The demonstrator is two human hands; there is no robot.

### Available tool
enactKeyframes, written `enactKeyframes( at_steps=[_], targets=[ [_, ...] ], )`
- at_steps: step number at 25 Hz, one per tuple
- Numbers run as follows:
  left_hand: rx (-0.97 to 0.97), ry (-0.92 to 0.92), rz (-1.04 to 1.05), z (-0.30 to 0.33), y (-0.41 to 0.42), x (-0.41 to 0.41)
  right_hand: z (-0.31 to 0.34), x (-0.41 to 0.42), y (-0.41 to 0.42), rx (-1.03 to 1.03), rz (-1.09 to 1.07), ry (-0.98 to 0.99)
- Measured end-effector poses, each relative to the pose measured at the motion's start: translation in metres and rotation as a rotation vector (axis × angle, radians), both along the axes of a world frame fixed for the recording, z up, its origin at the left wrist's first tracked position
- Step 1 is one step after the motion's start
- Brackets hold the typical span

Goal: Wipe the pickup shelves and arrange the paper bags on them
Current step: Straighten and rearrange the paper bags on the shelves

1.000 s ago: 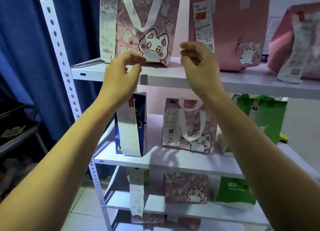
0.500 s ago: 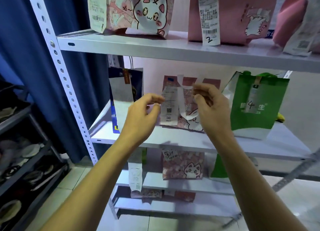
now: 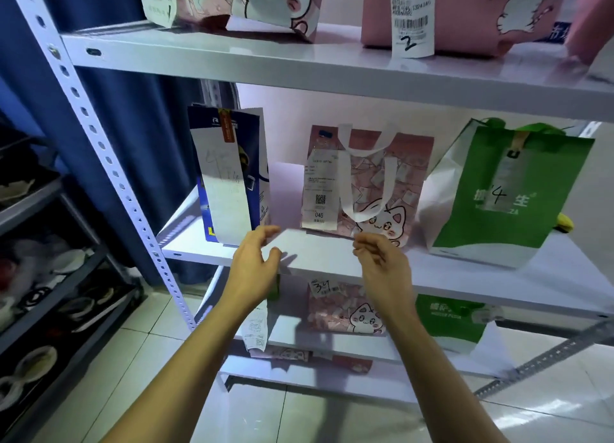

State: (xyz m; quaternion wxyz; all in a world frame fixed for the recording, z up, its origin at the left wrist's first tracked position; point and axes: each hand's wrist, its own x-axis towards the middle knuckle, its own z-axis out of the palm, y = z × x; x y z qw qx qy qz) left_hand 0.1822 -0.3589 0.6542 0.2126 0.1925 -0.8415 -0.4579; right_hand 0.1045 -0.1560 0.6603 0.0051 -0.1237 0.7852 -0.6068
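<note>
A white metal rack holds paper bags on several shelves. On the middle shelf point(image 3: 315, 260) stand a blue bag point(image 3: 229, 173) at left, a pink cat bag point(image 3: 372, 183) with a receipt marked 046 in the centre, and a green bag point(image 3: 501, 190) at right. My left hand point(image 3: 254, 263) and my right hand point(image 3: 382, 260) hover at the front edge of this shelf, below the pink cat bag. Both have fingers loosely curled and apart, holding nothing. The top shelf point(image 3: 299, 63) carries a pink cat bag point(image 3: 265, 0) and a plain pink bag point(image 3: 465, 14).
A lower shelf holds another pink cat bag point(image 3: 345, 309) and a green bag point(image 3: 452, 319). A perforated white upright point(image 3: 99, 137) frames the rack's left side. A dark rack point(image 3: 50, 293) with dishes stands at far left, before a blue curtain point(image 3: 139, 117). The floor is tiled.
My hands dropped from the top shelf's cat bag to the middle shelf's front edge. My view tilted downward, and my fingers opened slightly.
</note>
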Motion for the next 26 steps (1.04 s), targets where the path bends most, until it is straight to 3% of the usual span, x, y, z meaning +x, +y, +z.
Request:
enactKeyframes(
  at_steps=[11,15,23,26],
  targets=[
    [0.17,0.033,0.319,-0.026,-0.094,0.006,-0.043,0.015,-0.135,0.163,0.405,-0.211],
    [0.14,0.041,0.1,-0.024,-0.125,0.001,-0.039,0.028,-0.183,0.099,0.359,-0.213],
    [0.187,0.051,-0.097,-0.025,-0.167,-0.013,-0.036,0.019,-0.215,0.026,0.275,-0.217],
    [0.08,0.085,-0.004,-0.026,-0.168,-0.007,-0.035,0.017,-0.21,0.034,0.238,-0.238]
  ],
)
